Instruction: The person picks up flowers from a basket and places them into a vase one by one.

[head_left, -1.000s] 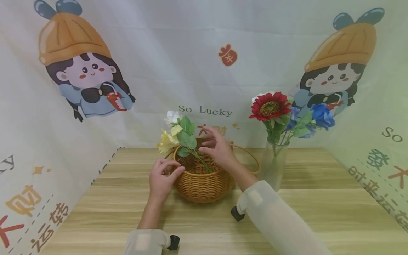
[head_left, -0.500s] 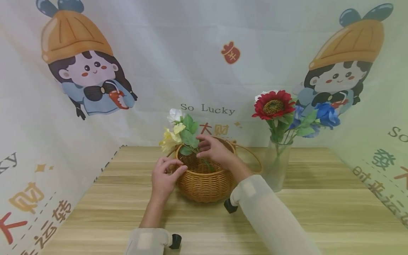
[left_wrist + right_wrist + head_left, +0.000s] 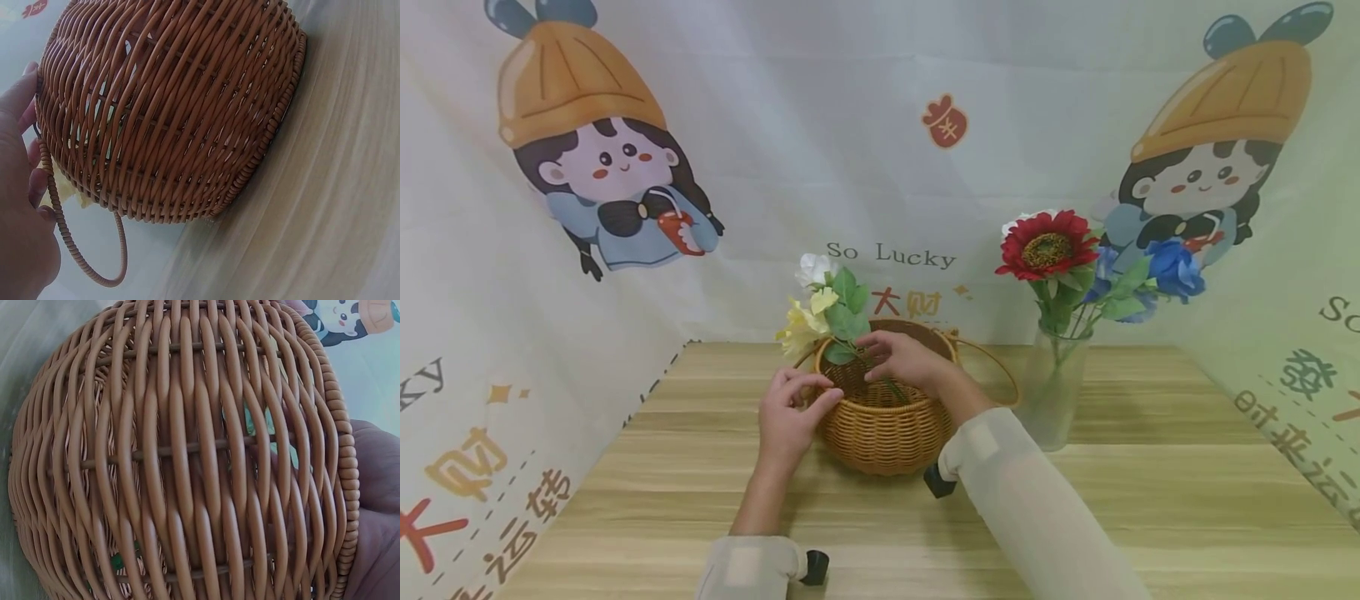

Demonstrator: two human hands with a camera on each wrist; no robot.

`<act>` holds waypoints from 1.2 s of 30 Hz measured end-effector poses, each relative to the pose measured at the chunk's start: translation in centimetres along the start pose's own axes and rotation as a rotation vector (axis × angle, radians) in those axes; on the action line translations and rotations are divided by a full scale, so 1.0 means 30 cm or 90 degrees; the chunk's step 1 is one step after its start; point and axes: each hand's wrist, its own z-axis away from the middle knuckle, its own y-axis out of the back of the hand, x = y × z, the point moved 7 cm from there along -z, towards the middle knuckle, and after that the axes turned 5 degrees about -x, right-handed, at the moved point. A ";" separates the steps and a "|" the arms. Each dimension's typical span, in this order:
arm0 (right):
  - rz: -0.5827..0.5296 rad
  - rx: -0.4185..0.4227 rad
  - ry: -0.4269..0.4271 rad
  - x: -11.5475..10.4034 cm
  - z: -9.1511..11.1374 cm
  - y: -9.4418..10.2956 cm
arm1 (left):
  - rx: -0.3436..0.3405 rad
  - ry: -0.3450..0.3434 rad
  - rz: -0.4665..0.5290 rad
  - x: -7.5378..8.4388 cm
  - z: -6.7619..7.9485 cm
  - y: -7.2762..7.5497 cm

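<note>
A brown wicker basket (image 3: pixel 887 442) stands on the table, its handle (image 3: pixel 69 240) hanging at the side. Inside lean artificial flowers, a white bloom (image 3: pixel 816 268) and a yellow bloom (image 3: pixel 801 325) with green leaves (image 3: pixel 846 312), heads past the left rim. My left hand (image 3: pixel 790 417) holds the basket's left front rim between thumb and curled fingers. Over the opening, my right hand (image 3: pixel 910 362) reaches in from the right, fingers loosely bent right by the green stems. In the right wrist view the wicker wall (image 3: pixel 187 450) hides most of that hand's fingers.
To the basket's right, a clear vase (image 3: pixel 1052 408) holds a red sunflower-like bloom (image 3: pixel 1047 248) and blue flowers (image 3: pixel 1172 271). A printed cloth backdrop (image 3: pixel 820 108) rises behind the wooden table (image 3: pixel 1075 517) and along its sides.
My right hand has come down and left, from above the basket's rim into its opening near the stems. My left hand stays at the rim. The flowers keep nearly the same place.
</note>
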 end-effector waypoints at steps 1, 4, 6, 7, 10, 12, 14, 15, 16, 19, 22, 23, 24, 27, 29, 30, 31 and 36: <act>0.004 -0.001 -0.001 0.001 -0.001 -0.001 | 0.000 0.000 0.000 0.000 0.001 0.000; 0.025 -0.003 0.000 0.003 -0.004 -0.004 | 0.002 0.001 0.000 0.000 0.002 0.001; 0.041 -0.003 -0.002 0.002 -0.005 -0.004 | 0.005 0.002 0.001 0.002 0.002 0.002; 0.049 -0.005 -0.004 0.002 -0.005 -0.005 | 0.006 0.002 0.003 0.003 0.002 0.002; 0.070 -0.004 -0.015 0.002 -0.004 -0.005 | 0.008 0.001 0.007 0.006 0.001 0.002; 0.076 -0.004 -0.023 0.005 -0.004 -0.005 | 0.009 0.000 0.008 0.007 0.001 0.002; 0.080 -0.003 -0.025 0.007 -0.004 -0.004 | 0.009 -0.001 0.007 0.007 0.001 0.001; 0.080 -0.004 -0.026 0.008 -0.004 -0.004 | 0.010 -0.001 0.006 0.007 0.002 0.001; 0.080 -0.004 -0.027 0.010 -0.005 -0.004 | 0.010 -0.002 0.004 0.007 0.001 0.001; 0.080 -0.011 -0.028 0.014 -0.007 -0.007 | 0.010 -0.002 0.002 0.006 0.001 0.000; 0.072 -0.020 -0.033 0.017 -0.006 -0.010 | 0.009 -0.001 0.002 0.005 0.001 0.000; 0.069 -0.023 -0.033 0.018 -0.006 -0.011 | 0.009 -0.001 0.002 0.005 0.001 0.000; 0.066 -0.026 -0.034 0.018 -0.006 -0.012 | 0.008 0.000 0.002 0.005 0.001 0.000; 0.063 -0.033 -0.035 0.019 -0.006 -0.015 | 0.006 0.003 0.001 0.005 0.001 -0.001; 0.069 -0.038 -0.035 0.017 -0.008 -0.017 | 0.005 0.005 0.001 0.005 0.001 0.000; 0.070 -0.041 -0.037 0.017 -0.008 -0.019 | 0.005 0.006 0.001 0.005 0.001 0.000; 0.073 -0.044 -0.039 0.017 -0.009 -0.020 | 0.006 0.007 0.002 0.005 0.001 0.000; 0.079 -0.065 -0.047 0.019 -0.009 -0.027 | 0.008 0.006 0.006 0.006 0.001 0.002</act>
